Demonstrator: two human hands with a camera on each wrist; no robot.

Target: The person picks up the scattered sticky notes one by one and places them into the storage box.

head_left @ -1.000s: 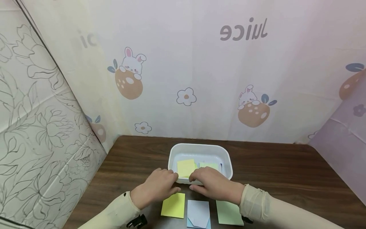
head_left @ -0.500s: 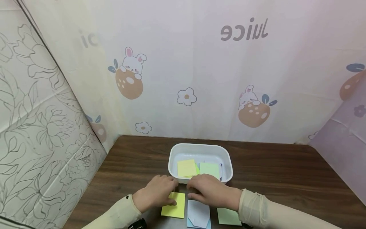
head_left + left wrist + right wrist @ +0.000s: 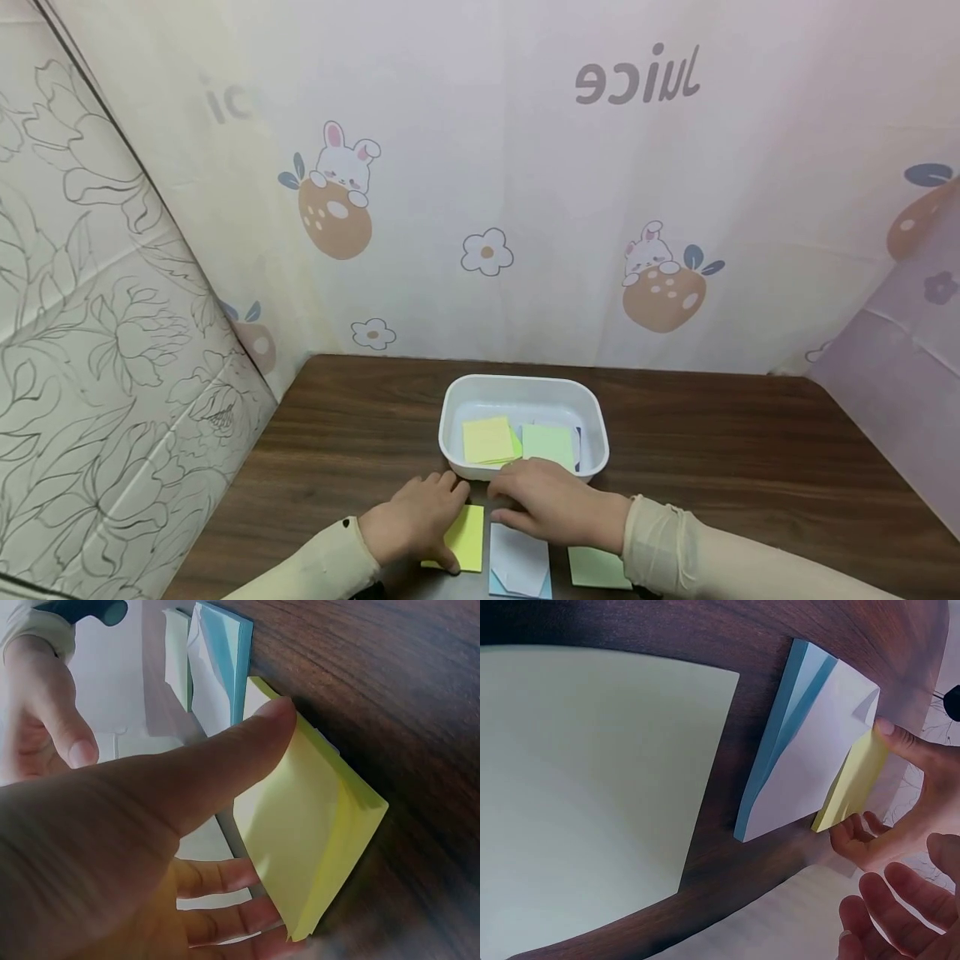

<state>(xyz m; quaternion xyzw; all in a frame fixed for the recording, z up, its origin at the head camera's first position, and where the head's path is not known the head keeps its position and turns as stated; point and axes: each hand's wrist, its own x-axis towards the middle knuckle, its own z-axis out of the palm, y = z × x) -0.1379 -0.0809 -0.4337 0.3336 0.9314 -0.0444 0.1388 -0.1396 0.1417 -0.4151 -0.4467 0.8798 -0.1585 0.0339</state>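
Dark brown wood grain runs across the table (image 3: 712, 450), whose left edge slants away to the far left corner. Nearest, three square pads lie in a row, side by side and apart. Closest to the left edge is the yellow pad (image 3: 470, 533); next comes the blue pad (image 3: 539, 587) with a white sheet (image 3: 519, 554) on top, blue showing at its near corners; then the pale green pad (image 3: 592, 568), partly hidden under the right forearm.

The left hand (image 3: 414, 521) grips the yellow pad, thumb on its near edge and fingers at its far edge. Over the far end of the white sheet hangs the right hand (image 3: 555, 504), loosely curled and holding nothing.

Just beyond the hands, about midway between the table's far corners, sits a white tray (image 3: 525, 381). Inside, yellow notes (image 3: 486, 440) lie towards its left end and light green notes (image 3: 547, 444) to their right.

Along the far edge hangs a curtain (image 3: 420, 183) printed with rabbits, flowers and a mirrored "Juice"; a sheet with line-drawn flowers (image 3: 82, 333) hangs beyond the left edge.
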